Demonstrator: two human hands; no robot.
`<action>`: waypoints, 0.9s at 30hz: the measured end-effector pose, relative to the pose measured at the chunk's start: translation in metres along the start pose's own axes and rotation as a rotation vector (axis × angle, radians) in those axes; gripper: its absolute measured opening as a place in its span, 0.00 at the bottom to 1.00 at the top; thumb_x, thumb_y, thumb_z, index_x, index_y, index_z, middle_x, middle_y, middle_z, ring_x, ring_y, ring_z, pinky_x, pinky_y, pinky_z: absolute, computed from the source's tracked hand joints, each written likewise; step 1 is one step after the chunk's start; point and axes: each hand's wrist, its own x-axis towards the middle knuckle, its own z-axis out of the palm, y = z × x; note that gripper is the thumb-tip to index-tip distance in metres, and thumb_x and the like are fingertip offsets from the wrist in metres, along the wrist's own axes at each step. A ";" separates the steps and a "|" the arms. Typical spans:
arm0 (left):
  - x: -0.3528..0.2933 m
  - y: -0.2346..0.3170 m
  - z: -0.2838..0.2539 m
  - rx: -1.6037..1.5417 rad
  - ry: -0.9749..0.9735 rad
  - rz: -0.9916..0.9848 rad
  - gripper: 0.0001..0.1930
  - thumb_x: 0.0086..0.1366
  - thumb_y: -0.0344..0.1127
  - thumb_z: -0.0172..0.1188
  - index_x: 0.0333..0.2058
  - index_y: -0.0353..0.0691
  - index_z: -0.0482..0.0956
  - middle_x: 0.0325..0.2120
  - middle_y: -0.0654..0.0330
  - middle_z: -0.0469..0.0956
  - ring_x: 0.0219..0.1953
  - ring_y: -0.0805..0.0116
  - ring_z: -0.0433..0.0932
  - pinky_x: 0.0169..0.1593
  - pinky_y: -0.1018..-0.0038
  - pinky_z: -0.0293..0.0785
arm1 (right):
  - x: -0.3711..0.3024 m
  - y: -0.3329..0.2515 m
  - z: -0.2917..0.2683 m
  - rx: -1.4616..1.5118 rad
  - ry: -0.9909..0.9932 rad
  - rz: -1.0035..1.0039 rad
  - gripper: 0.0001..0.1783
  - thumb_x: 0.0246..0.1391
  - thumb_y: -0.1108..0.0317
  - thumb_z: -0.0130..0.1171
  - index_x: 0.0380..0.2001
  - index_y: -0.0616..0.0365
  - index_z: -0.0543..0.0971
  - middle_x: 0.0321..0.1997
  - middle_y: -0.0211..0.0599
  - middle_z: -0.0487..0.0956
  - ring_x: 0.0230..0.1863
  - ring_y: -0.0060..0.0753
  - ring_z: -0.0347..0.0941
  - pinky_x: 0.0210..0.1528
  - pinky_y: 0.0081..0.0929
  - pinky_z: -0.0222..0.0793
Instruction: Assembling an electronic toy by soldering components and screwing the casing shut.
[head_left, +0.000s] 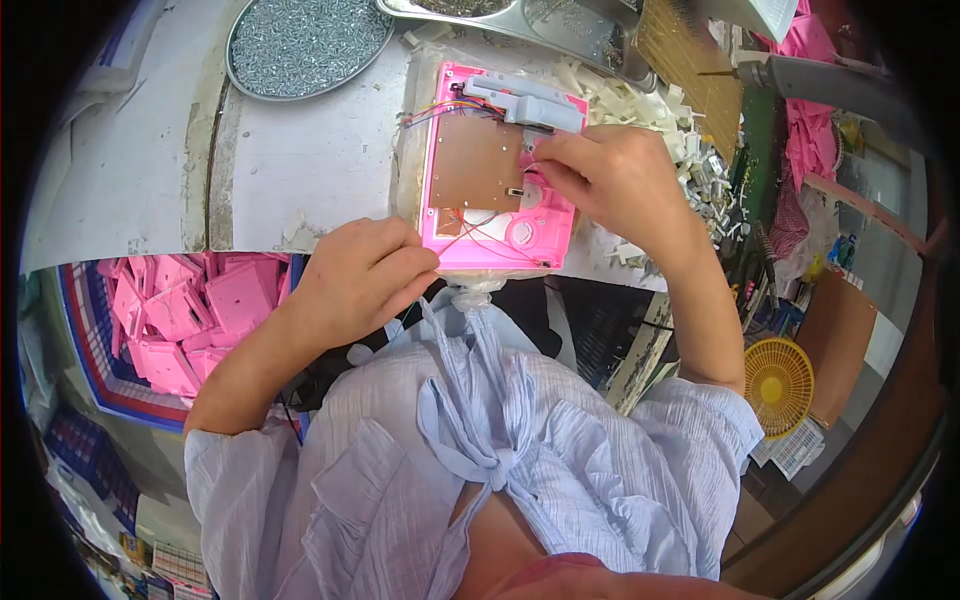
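we have the left hand [362, 278] curled closed, pinching red wires [470, 240] at the pink housing [500, 170] near edge; right hand [608, 172] fingertips pressing its white gear [532, 190].

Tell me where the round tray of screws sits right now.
In the head view, the round tray of screws sits at the table's far left, beyond the pink housing both hands work on.

I'm over a small assembly workshop bench [330, 150], screw tray [305, 45] at its far edge, pink plastic casings [185, 315] heaped below it
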 end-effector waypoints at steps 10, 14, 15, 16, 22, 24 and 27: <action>-0.001 -0.001 0.001 -0.030 0.006 0.011 0.15 0.51 0.28 0.73 0.36 0.41 0.78 0.31 0.59 0.76 0.30 0.58 0.78 0.31 0.65 0.73 | -0.003 -0.002 0.026 -0.057 0.292 -0.084 0.09 0.42 0.68 0.69 0.30 0.51 0.82 0.21 0.28 0.79 0.26 0.32 0.77 0.29 0.30 0.70; -0.001 0.001 0.000 -0.038 0.012 0.004 0.14 0.52 0.29 0.73 0.37 0.41 0.78 0.31 0.59 0.76 0.31 0.58 0.78 0.32 0.65 0.73 | -0.004 -0.004 0.025 -0.006 0.269 -0.039 0.10 0.44 0.69 0.69 0.33 0.52 0.84 0.21 0.30 0.80 0.26 0.33 0.77 0.30 0.32 0.70; -0.001 0.001 -0.001 -0.036 0.013 0.003 0.14 0.52 0.29 0.73 0.37 0.41 0.79 0.31 0.59 0.76 0.31 0.58 0.78 0.32 0.65 0.73 | -0.005 -0.005 0.021 0.026 0.222 -0.019 0.11 0.45 0.70 0.68 0.35 0.52 0.85 0.21 0.31 0.80 0.26 0.33 0.77 0.31 0.32 0.70; -0.001 0.002 -0.001 -0.034 0.013 0.002 0.14 0.52 0.29 0.73 0.37 0.41 0.79 0.32 0.59 0.76 0.31 0.58 0.78 0.32 0.64 0.73 | -0.007 -0.007 0.015 0.058 0.175 0.001 0.12 0.46 0.70 0.68 0.37 0.52 0.85 0.21 0.31 0.80 0.25 0.33 0.77 0.31 0.32 0.69; -0.001 0.000 0.001 -0.053 0.019 -0.003 0.14 0.52 0.29 0.73 0.37 0.41 0.79 0.32 0.59 0.76 0.31 0.58 0.77 0.31 0.64 0.73 | -0.023 -0.018 0.009 0.313 -0.024 0.242 0.21 0.54 0.74 0.63 0.53 0.57 0.83 0.17 0.41 0.73 0.18 0.36 0.68 0.25 0.31 0.62; -0.002 0.000 0.001 -0.052 0.014 -0.010 0.15 0.51 0.28 0.73 0.37 0.41 0.79 0.32 0.59 0.76 0.30 0.58 0.77 0.31 0.65 0.73 | -0.020 -0.028 0.001 0.441 -0.107 0.400 0.23 0.56 0.74 0.61 0.57 0.58 0.81 0.16 0.43 0.71 0.17 0.37 0.66 0.24 0.32 0.61; -0.001 0.001 0.001 -0.047 0.020 -0.011 0.15 0.51 0.28 0.73 0.37 0.41 0.79 0.31 0.59 0.76 0.30 0.58 0.78 0.31 0.65 0.73 | -0.017 -0.043 -0.011 0.539 -0.205 0.568 0.25 0.58 0.73 0.58 0.60 0.58 0.79 0.15 0.44 0.68 0.16 0.38 0.65 0.23 0.33 0.61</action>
